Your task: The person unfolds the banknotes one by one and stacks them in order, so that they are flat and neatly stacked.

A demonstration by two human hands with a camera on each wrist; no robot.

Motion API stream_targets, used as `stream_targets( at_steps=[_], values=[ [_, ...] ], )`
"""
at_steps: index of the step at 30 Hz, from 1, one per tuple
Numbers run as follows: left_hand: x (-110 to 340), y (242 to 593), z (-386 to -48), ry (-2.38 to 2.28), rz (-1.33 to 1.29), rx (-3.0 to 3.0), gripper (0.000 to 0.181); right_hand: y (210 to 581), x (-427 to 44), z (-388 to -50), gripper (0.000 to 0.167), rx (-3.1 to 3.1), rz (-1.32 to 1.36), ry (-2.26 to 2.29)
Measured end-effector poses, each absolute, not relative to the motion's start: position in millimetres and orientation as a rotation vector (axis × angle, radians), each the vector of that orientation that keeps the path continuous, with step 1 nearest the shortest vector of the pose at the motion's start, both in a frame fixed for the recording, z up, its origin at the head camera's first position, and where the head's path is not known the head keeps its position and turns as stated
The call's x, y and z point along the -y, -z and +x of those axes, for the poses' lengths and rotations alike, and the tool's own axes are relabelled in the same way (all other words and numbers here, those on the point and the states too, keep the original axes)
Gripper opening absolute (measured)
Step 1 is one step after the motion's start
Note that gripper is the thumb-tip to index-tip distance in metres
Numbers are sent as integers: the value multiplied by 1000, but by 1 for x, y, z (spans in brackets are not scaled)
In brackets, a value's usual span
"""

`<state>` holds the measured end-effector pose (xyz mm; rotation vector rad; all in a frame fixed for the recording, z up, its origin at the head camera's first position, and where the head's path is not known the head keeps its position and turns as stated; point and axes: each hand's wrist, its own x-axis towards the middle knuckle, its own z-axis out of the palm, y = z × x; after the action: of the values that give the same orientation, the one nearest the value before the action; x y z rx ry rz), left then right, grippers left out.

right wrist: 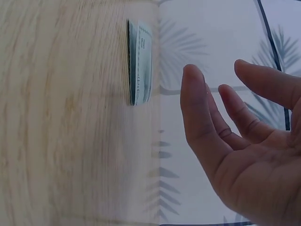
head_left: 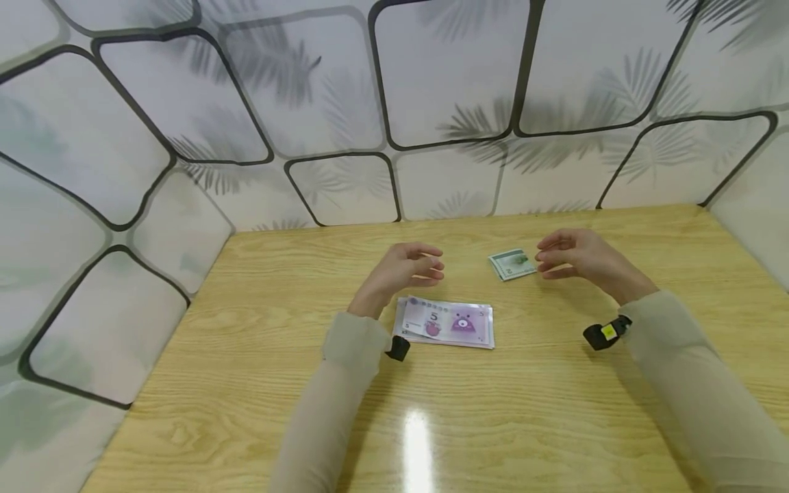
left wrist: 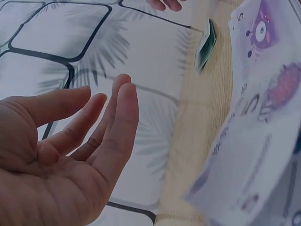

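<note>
A small stack of purple play banknotes [head_left: 446,323] marked 5 lies flat on the table, its top note slightly askew. Farther back lies a folded green banknote [head_left: 513,263], which also shows edge-on in the right wrist view. My left hand [head_left: 408,267] hovers just behind the purple stack, holding nothing, fingers loosely bent and apart from the thumb. To the right of the green note, my right hand [head_left: 568,255] is held above the table with relaxed fingers and nothing in them. In the left wrist view the purple notes [left wrist: 263,117] fill the right side.
The wooden table [head_left: 246,356] runs back to a wall [head_left: 450,75] with dark outlined shapes and leaf prints. Black wrist cameras [head_left: 607,333] sit at both cuffs. A bright light reflection [head_left: 418,445] shows near the table's front.
</note>
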<state>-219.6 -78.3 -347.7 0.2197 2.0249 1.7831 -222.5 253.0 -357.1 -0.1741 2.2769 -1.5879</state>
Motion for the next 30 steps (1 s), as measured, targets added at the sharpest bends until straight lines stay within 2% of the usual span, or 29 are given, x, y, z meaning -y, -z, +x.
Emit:
stream_targets(
  at_steps=[21, 30],
  values=[
    [29, 351, -237, -1760, 110, -1972, 39, 365, -256, -238, 47, -2290, -153, 1530],
    [9, 359, -241, -1780, 16, -1949, 37, 365, -255, -242, 43, -2291, -116, 1484]
  ],
)
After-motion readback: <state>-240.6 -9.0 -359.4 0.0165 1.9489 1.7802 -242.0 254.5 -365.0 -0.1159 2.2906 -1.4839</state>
